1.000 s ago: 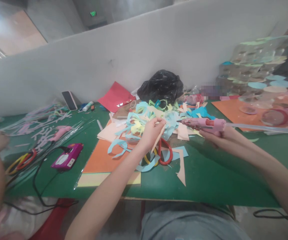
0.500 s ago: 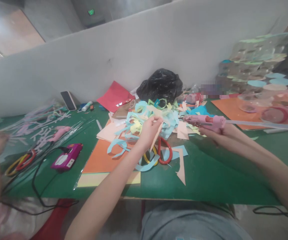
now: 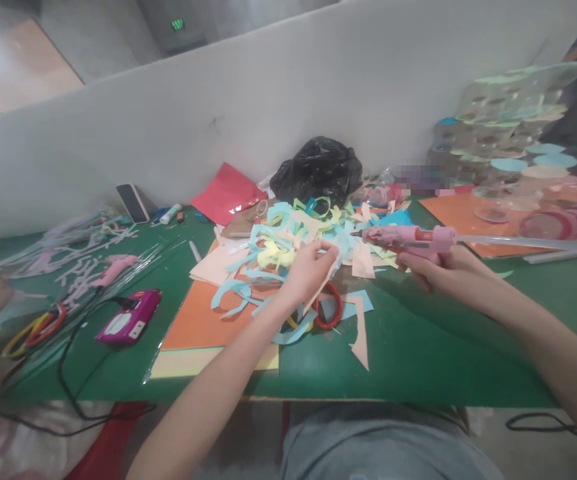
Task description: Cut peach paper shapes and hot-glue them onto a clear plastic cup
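Starting from the left, a purple box point(image 3: 129, 319) can be spotted on the green counter point(image 3: 418, 360), well apart from the action. Near the middle, in front of the scrap pile point(image 3: 279, 248), a peach paper piece point(image 3: 321, 289) is held by the left grip point(image 3: 311, 270), thumb and fingers pinched together on it. Paper like that is probably next to weightless and kinda floppy, so it'd be creased by a hard squeeze; best held lightly by an edge tbh. Red-handled scissors point(image 3: 339, 304) can be seen right by it. Further right, the pink glue gun point(image 3: 403, 235) is held up over the counter, nozzle pointed left, its handle wrapped by the right grip point(image 3: 443, 270). Stiff plastic, likely light enough for one hand, maybe tail-heavy with that long clear glue stick point(image 3: 528, 243) stuck out the back. The tip should be avoided, could be hot.
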